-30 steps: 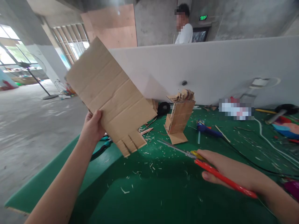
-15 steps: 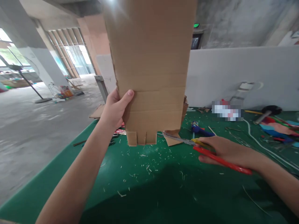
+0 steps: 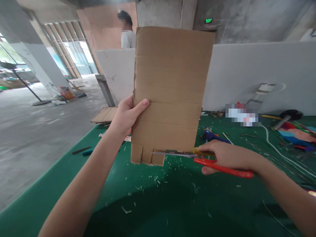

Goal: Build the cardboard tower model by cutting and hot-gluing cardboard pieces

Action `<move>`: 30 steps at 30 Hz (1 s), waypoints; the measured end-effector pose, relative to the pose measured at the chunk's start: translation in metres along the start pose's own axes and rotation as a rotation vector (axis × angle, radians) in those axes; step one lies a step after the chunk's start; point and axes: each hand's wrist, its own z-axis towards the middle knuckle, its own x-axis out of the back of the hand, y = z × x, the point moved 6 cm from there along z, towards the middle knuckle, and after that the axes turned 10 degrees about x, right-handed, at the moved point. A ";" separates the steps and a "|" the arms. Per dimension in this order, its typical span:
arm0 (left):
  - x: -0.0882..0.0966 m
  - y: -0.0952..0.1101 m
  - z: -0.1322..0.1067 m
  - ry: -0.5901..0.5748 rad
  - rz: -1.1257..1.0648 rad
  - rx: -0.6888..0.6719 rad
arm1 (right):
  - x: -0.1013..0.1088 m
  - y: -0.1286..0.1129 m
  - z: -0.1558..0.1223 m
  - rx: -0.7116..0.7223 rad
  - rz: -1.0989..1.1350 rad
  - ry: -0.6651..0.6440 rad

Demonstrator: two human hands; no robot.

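Observation:
My left hand (image 3: 127,115) grips the left edge of a brown cardboard sheet (image 3: 170,89) and holds it upright over the green table (image 3: 158,204). The sheet's bottom edge has several short slits that form narrow tabs at its left. My right hand (image 3: 223,154) is shut on red-handled scissors (image 3: 209,161). Their blades point left and lie against the sheet's lower edge, just right of the tabs.
Small cardboard scraps litter the table. A blue glue gun (image 3: 213,135) lies behind my right hand, with cables and coloured paper (image 3: 295,135) at the far right. A white partition (image 3: 259,72) backs the table; a person (image 3: 127,33) stands behind it. Flat cardboard (image 3: 105,115) lies at the left edge.
The cardboard swung from a tilt at the left to upright in front of me. My right hand brought the scissors left, up to its lower edge.

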 end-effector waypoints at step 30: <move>0.015 -0.009 0.011 0.055 0.089 0.108 | -0.027 -0.002 0.015 0.090 0.143 -0.066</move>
